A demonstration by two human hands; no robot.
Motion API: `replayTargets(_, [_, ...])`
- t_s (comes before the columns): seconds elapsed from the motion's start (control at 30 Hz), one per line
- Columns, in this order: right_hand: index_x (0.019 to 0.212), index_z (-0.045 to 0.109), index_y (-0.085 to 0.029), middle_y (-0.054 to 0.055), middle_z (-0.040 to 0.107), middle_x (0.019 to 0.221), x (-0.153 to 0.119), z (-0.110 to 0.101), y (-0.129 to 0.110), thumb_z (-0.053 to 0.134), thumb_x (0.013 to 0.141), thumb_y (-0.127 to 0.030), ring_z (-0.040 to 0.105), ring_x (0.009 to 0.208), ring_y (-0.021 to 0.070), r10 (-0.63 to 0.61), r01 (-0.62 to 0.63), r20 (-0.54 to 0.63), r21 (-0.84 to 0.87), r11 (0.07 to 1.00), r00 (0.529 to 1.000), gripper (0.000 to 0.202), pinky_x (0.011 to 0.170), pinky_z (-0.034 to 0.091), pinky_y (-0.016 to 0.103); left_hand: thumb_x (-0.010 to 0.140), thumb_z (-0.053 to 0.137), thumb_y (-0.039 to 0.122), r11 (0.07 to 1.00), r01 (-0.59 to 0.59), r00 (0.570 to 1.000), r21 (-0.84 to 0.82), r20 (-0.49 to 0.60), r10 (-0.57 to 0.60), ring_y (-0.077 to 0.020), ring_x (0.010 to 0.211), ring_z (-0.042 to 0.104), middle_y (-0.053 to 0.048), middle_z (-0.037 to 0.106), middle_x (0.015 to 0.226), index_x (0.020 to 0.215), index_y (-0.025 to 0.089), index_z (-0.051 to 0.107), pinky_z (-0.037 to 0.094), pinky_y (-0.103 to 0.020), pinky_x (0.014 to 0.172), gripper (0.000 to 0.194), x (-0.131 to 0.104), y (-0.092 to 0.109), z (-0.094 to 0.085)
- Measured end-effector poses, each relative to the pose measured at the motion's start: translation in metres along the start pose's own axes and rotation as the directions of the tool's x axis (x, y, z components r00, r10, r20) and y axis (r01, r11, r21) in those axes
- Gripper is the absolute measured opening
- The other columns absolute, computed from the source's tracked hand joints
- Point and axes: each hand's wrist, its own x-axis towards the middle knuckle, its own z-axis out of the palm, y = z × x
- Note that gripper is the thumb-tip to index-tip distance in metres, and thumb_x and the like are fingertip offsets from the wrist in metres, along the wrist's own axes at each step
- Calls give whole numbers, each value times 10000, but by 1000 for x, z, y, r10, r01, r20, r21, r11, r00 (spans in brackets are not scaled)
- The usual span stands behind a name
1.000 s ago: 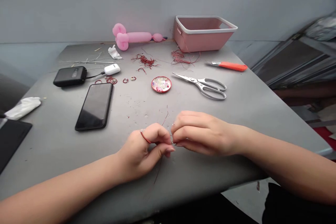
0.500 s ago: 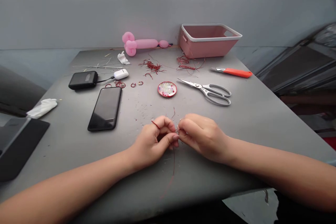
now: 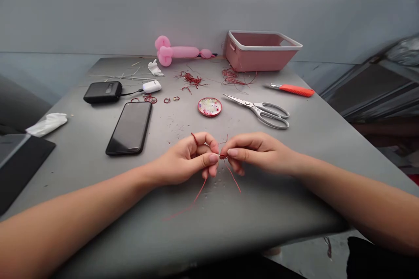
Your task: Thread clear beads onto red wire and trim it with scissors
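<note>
Thumb and fingers of my left hand (image 3: pixel 193 157) pinch a thin red cord (image 3: pixel 200 191), whose loose end trails down toward the front of the table. A red cord ring circles one finger of that hand. My right hand (image 3: pixel 257 152) pinches the same piece of cordwork just to the right, at a small red wrapped section between the fingertips. Another cord end hangs below the right fingers, and a short end sticks up above them. Something small and pale shows at the left fingertips, too small to name. Beyond the hands lies a round red-rimmed dish (image 3: pixel 210 114) of small beads.
Scissors (image 3: pixel 262 111) and an orange utility knife (image 3: pixel 296 90) lie to the right. A phone (image 3: pixel 130 128), power bank (image 3: pixel 103 92) and white case (image 3: pixel 152 86) sit left. Behind are red cord piles (image 3: pixel 192 79), a pink balloon (image 3: pixel 181 52) and a pink basket (image 3: pixel 258 61).
Both hands have shifted slightly away from me and the right fingers have straightened. The red wrapped section now shows between the fingertips, and the cord ends have swung apart. The view has moved a little.
</note>
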Motion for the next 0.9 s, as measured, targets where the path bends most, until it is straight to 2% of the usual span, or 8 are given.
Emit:
replayTargets(0.1, [1010,676,-141,0,590,696,2,1,5,549,950,-393,535,611,82,-24,24,29,12,1000,999,289,572,443,190,807,712,488,999,38,999,-22,20,-38,-71,523,540,44,618,596,863,179,492,432,-204,542,383,1,2,-2])
replayTargets(0.23, [980,684,-127,-3,594,681,2,2,11,562,947,-307,536,602,70,-109,110,53,-13,994,993,220,573,453,169,818,709,474,996,50,998,-72,32,-48,-48,455,492,60,608,571,860,179,484,415,-201,526,373,1,2,5])
replayTargets(0.37, [912,651,-121,12,636,730,-1,1,10,555,939,-186,593,615,59,-252,255,103,-26,966,962,120,595,489,147,818,710,476,986,98,993,-137,81,-87,-55,466,530,46,621,574,856,178,481,384,-170,480,378,0,1,16])
replayTargets(0.53, [890,636,-118,25,661,733,-5,0,6,551,929,-136,614,596,53,-315,325,99,-106,940,944,95,573,495,131,813,717,474,977,110,991,-180,92,-94,-57,464,528,46,620,574,856,178,485,421,-189,518,379,2,-1,19])
replayTargets(0.63, [862,641,-128,7,652,693,-6,0,7,579,883,-100,576,582,51,-408,403,44,-286,870,912,71,577,471,139,824,706,470,976,97,994,-195,78,-83,-51,455,505,54,612,577,863,180,484,421,-207,535,368,3,-2,19])
replayTargets(0.73, [815,621,-152,-15,631,661,-7,1,8,580,833,-66,522,564,56,-465,398,-25,-476,784,885,97,556,433,156,828,704,463,976,92,995,-197,48,-84,-54,474,513,62,605,583,879,183,478,435,-225,566,364,3,-4,20])
replayTargets(0.8, [815,604,-164,-20,611,651,-7,2,9,571,839,-71,502,562,65,-494,390,-43,-555,735,868,101,541,419,170,819,712,463,977,103,995,-187,18,-102,-59,491,526,64,603,586,892,181,485,454,-238,597,369,3,-4,21])
replayTargets(0.9, [850,594,-170,-5,587,670,-7,1,8,568,873,-98,502,593,83,-587,431,-28,-650,625,809,79,560,430,193,810,717,470,979,126,992,-162,1,-128,-60,490,518,63,595,577,889,172,510,476,-256,628,372,3,-3,22])
